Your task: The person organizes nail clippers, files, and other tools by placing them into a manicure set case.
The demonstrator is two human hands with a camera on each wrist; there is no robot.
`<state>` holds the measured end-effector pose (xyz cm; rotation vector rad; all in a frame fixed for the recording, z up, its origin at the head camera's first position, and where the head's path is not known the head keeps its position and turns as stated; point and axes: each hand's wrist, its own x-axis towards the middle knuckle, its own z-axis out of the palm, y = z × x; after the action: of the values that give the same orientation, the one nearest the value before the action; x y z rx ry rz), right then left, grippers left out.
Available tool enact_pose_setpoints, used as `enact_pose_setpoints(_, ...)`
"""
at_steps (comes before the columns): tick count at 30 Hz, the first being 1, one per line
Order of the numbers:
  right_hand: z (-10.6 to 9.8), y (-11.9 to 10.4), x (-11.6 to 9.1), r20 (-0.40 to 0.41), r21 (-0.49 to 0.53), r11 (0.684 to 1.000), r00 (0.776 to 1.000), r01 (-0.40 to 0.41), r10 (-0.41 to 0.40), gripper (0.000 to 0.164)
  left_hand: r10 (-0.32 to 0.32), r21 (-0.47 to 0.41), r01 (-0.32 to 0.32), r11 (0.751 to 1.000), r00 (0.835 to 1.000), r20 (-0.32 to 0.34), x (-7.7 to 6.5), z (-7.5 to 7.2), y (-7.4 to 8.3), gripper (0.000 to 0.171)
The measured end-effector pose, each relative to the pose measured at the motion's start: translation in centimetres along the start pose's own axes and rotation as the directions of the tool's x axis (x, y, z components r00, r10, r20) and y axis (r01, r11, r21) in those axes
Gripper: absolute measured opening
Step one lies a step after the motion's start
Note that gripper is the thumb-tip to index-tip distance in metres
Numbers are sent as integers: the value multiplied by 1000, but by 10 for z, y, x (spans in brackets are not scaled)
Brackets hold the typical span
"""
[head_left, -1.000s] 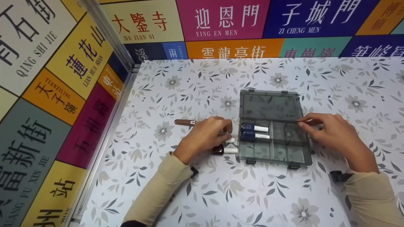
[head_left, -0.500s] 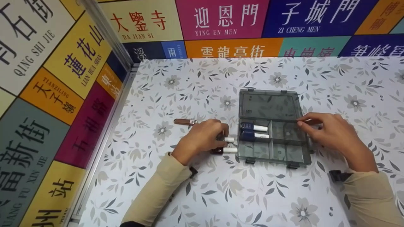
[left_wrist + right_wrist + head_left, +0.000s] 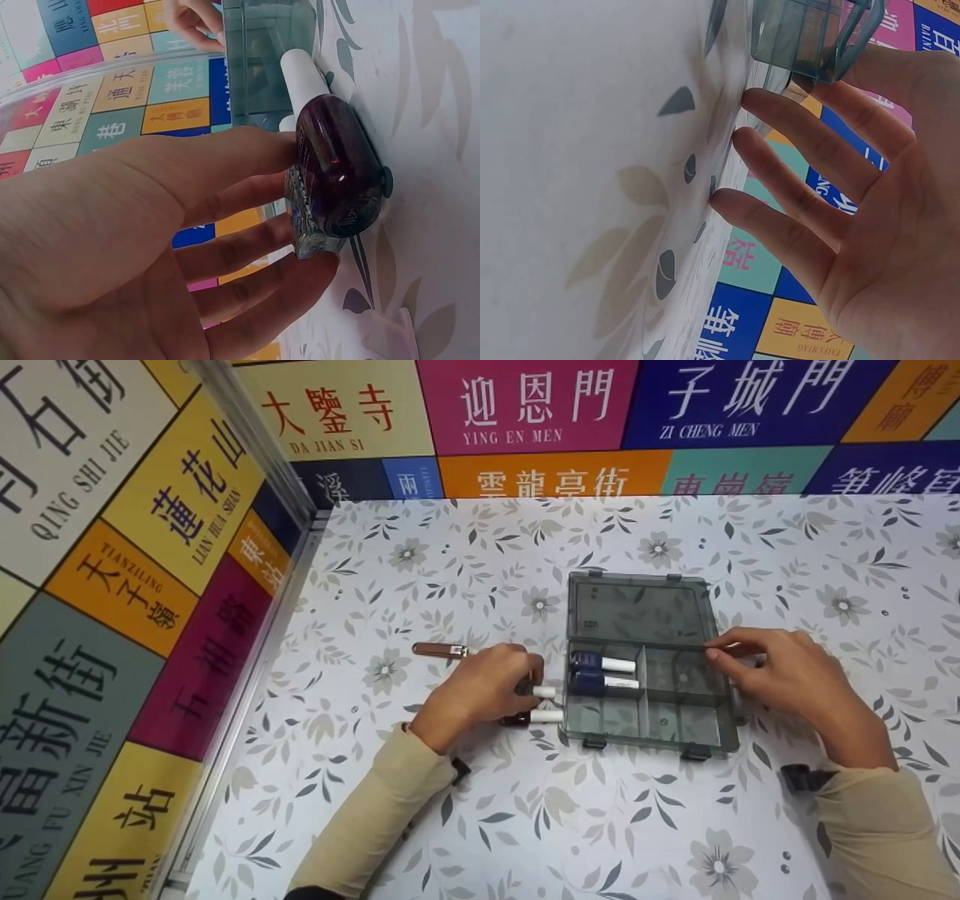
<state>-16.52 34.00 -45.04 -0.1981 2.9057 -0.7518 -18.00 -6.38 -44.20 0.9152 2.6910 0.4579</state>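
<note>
My left hand [image 3: 487,686] pinches a clear, glittery nail polish bottle [image 3: 303,225] with a white cap [image 3: 544,691], low over the table. Right beside it lies a dark red nail polish bottle [image 3: 341,165], also white-capped; in the left wrist view it covers part of the pinched bottle. A grey see-through divided box [image 3: 682,727] lies with its lid [image 3: 641,611] laid back. Two dark blue nail polish bottles [image 3: 589,682] lie in its left compartment. Thumb and forefinger of my right hand [image 3: 787,671] grip the box's right edge; the other fingers touch the table [image 3: 592,112].
A brown nail clipper [image 3: 439,650] lies on the flowered tabletop [image 3: 360,810], just beyond my left hand. Panels with large lettering [image 3: 525,405] border the table at the back and left.
My left fingers have shifted slightly, and the glittery bottle's white cap now shows more clearly beside them. The right hand and box stay in place; the view moves slightly.
</note>
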Motion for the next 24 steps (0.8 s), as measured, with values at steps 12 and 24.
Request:
enact_pose_setpoints(12, 1, 0, 0, -7, -12, 1000, 1000, 3, -3, 38, 5, 2, -5, 1000, 1000, -9, 0, 1, 1, 16)
enact_pose_setpoints(24, 1, 0, 0, -17, -25, 1000, 1000, 7, -7, 37, -20, 15, 20, 1000, 1000, -4, 1, 3, 2, 18)
